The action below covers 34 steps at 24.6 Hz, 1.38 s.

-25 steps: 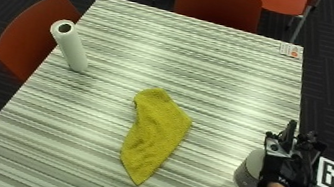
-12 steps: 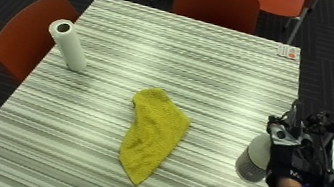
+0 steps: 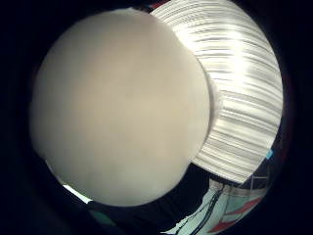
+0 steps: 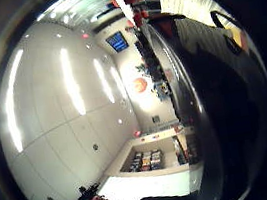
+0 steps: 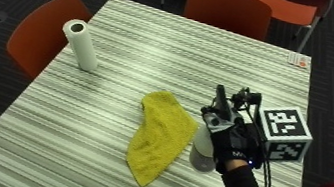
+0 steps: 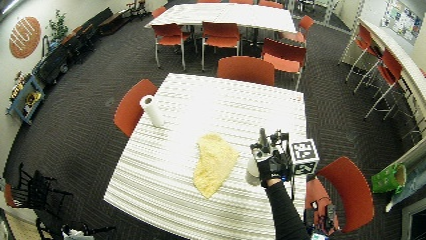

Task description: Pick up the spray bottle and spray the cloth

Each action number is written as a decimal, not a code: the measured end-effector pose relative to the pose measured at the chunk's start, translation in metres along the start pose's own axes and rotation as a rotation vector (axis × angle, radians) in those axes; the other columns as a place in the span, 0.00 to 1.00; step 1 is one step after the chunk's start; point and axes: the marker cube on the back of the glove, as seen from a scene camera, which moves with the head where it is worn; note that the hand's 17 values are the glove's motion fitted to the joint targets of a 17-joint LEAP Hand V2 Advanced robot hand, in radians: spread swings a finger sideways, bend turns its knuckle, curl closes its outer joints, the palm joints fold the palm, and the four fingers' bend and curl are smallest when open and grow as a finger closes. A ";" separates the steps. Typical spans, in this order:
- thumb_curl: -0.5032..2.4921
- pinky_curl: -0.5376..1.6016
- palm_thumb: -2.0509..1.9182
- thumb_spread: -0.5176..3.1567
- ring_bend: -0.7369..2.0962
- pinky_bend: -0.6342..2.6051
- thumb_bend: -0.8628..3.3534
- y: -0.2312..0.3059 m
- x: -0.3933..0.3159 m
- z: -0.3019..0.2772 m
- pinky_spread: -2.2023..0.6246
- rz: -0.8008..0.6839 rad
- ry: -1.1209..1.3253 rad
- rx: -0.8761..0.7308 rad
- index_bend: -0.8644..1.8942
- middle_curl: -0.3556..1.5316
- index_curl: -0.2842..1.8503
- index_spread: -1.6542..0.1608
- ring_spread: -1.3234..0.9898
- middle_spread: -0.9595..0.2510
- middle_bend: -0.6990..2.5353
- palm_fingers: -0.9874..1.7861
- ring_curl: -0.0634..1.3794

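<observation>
- Presently, the gloved right hand (image 5: pixel 234 143) was curled round the spray bottle (image 5: pixel 204 147), just beside the yellow cloth (image 5: pixel 160 135) near the counter's (image 5: pixel 161 47) right edge.
- Judged best practice: keep the nozzle turned towards the cloth before squeezing the trigger.
- Whether the bottle held liquid could not be told.
- A paper-towel roll (image 5: pixel 80 44) stood near the left edge.

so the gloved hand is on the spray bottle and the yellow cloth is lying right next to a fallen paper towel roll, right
Not quite. The outside view shows the paper towel roll standing upright and well apart from the yellow cloth. The gloved hand is indeed on the spray bottle, beside the cloth.
</observation>
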 end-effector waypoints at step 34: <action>0.42 0.36 0.81 0.38 0.44 0.25 0.20 -0.027 0.183 0.017 0.83 0.944 0.539 -0.529 0.44 0.48 0.41 0.84 0.53 0.75 0.37 0.73 0.37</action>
